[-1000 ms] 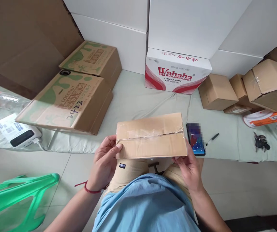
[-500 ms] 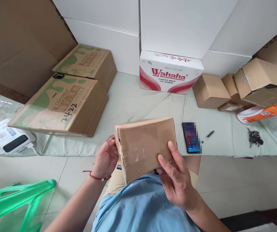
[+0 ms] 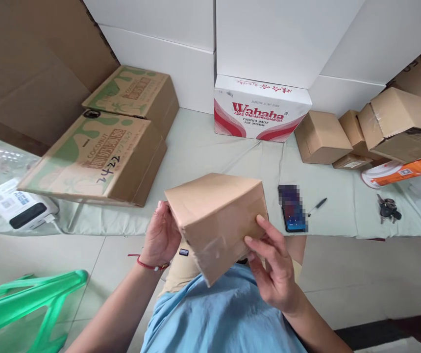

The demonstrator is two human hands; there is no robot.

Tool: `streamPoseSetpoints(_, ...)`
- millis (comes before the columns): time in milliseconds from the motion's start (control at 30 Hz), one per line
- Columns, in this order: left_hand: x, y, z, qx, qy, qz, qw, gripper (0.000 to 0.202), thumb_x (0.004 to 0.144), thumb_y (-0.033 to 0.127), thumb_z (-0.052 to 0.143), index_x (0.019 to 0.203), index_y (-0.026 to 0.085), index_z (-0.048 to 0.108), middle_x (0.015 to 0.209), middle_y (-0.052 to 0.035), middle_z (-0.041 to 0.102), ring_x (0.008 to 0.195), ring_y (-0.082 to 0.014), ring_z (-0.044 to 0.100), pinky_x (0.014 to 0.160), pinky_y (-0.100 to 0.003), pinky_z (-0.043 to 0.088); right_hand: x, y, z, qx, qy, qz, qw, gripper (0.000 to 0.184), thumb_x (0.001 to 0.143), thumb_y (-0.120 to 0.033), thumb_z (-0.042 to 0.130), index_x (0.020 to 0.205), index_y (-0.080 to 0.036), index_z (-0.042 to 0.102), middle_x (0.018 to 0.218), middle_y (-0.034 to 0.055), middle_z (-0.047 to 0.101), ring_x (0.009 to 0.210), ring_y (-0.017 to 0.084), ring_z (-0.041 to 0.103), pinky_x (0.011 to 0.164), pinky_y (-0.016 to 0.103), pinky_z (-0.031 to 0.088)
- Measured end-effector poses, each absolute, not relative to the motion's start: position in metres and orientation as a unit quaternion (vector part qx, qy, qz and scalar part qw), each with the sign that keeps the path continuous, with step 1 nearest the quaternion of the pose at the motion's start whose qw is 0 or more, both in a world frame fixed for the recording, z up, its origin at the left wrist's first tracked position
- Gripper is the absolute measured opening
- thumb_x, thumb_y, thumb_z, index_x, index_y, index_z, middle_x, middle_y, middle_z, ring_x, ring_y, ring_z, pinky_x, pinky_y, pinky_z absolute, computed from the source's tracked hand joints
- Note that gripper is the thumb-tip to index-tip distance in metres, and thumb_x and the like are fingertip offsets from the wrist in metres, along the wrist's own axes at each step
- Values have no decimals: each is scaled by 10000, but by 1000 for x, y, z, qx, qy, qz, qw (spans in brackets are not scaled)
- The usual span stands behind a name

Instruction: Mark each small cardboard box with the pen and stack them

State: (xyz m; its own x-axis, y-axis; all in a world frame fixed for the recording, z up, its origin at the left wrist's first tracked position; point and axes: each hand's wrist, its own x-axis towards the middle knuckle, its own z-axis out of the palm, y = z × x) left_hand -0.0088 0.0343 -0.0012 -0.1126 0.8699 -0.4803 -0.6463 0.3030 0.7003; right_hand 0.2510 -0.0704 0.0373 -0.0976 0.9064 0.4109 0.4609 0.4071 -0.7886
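**A:** ok so where's the cardboard box (image 3: 215, 220) at in this shot?

**B:** Up in the air in front of the person's chest, over their lap and just off the near edge of the pale green sheet (image 3: 210, 147). It's tilted, with one corner pointing down at the blue shirt (image 3: 225, 314). There's shiny clear tape on the face nearest the camera.

**A:** both hands on it?

**B:** yep. The left hand (image 3: 162, 235) is pressed flat on the box's left side, and there's a red string bracelet (image 3: 147, 264) on that wrist. The right hand (image 3: 274, 267) is clamped on the lower right edge, with its fingers (image 3: 260, 240) spread across the front face. So both are gripping the box, not loose.

**A:** what else is lying around?

**B:** A phone (image 3: 291, 208) sits on the sheet just right of the box, with a pen (image 3: 316, 207) beside it and keys (image 3: 388, 208) further right. A Wahaha carton (image 3: 261, 110) is at the back against white boxes. There are two coconut cartons (image 3: 96, 157) on the left and a power bank (image 3: 21, 211) near them. Small brown boxes (image 3: 322, 136) are stacked on the right, and a green plastic stool (image 3: 22, 299) stands on the floor, bottom left.
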Motion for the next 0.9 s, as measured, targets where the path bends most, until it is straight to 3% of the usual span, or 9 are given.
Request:
streamPoseSetpoints(100,-8,34,-2,138,451,615,632,406,851,588,872,961,215,754,1015,-42,795,909,-212,752,727,-277,615,258,-68,27,-536,-583,334,511,318,1076,-326,619,1361,-360,756,1728,80,501,1278,288,710,969,443,654)
streamPoseSetpoints(133,-8,34,-2,149,446,623,625,412,830,590,890,931,218,745,1007,-34,786,895,-200,740,723,-270,608,260,-67,23,-542,-537,378,525,300,1082,-434,616,1329,-346,761,1754,80,464,1289,297,700,949,437,652)
streamPoseSetpoints(267,-7,32,-3,192,442,630,609,421,821,608,894,929,230,742,927,-6,746,826,-181,699,675,-268,576,264,-61,14,-530,-368,512,567,503,1000,-750,625,1300,-362,739,1818,30,366,1292,294,691,879,404,655)
streamPoseSetpoints(400,-6,33,0,181,461,607,622,475,807,658,892,857,217,724,849,-2,718,781,-166,678,675,-251,555,270,-57,12,-547,-253,550,578,601,917,-859,655,1166,-326,779,1607,62,633,1325,324,682,868,408,640)
streamPoseSetpoints(500,-8,32,5,187,488,556,646,531,786,708,890,866,199,761,869,-26,745,791,-177,694,687,-259,561,279,-58,10,-557,-203,568,571,687,877,-918,638,1110,-292,795,1431,93,754,1407,374,642,955,478,636)
streamPoseSetpoints(567,-9,29,9,209,501,513,665,549,784,694,898,976,186,811,957,-60,788,868,-210,723,719,-277,577,284,-60,7,-570,-203,567,558,715,883,-919,631,1166,-283,796,1413,99,769,1423,378,638,1059,523,611)
streamPoseSetpoints(667,-9,23,14,243,508,474,677,533,749,542,973,1125,189,840,1070,-84,823,970,-236,742,763,-274,580,287,-63,4,-586,-267,553,528,607,931,-770,732,1306,-293,765,1480,89,743,1470,353,620,1199,523,542)
streamPoseSetpoints(767,-9,18,18,277,502,481,664,496,729,400,1006,1163,217,851,1160,-82,826,1052,-232,740,820,-255,579,288,-64,4,-581,-336,532,517,531,963,-577,810,1417,-315,721,1546,79,706,1477,332,626,1230,499,533)
streamPoseSetpoints(900,-10,16,20,289,486,493,662,443,790,418,966,1171,218,861,1139,-88,819,1004,-216,733,813,-250,577,293,-62,6,-570,-354,505,543,512,989,-495,796,1453,-302,698,1581,100,678,1472,343,637,1240,537,536)
